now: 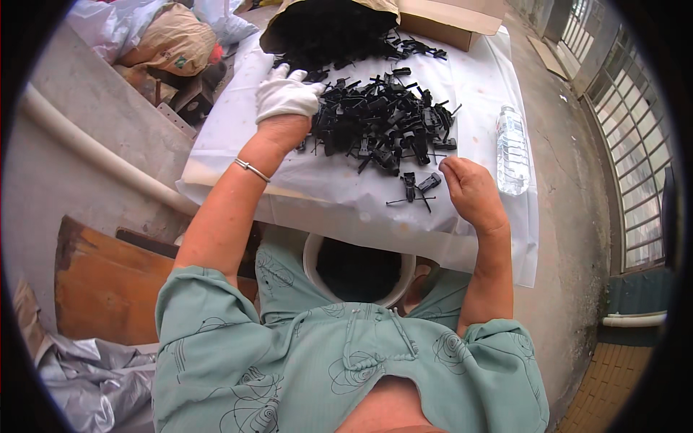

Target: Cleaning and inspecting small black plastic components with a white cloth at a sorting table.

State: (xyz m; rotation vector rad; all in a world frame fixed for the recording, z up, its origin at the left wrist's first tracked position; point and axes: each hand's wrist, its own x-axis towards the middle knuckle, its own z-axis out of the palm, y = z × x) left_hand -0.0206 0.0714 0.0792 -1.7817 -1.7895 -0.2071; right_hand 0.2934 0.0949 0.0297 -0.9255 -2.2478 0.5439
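Note:
A heap of small black plastic parts with thin stems lies on the white-covered table. My left hand, in a white glove, is at the heap's left edge, its fingers spread near the mouth of a sack of more black pieces. To the right of the heap, my bare right hand is closed with thumb and fingertips together; whatever it may hold is hidden. Beside that hand, two loose black parts lie close together near the front of the table.
A clear water bottle lies on the table's right side. At the back right is an open cardboard box. Below the front edge, a white bucket with dark contents stands between my legs. Bags crowd the far left.

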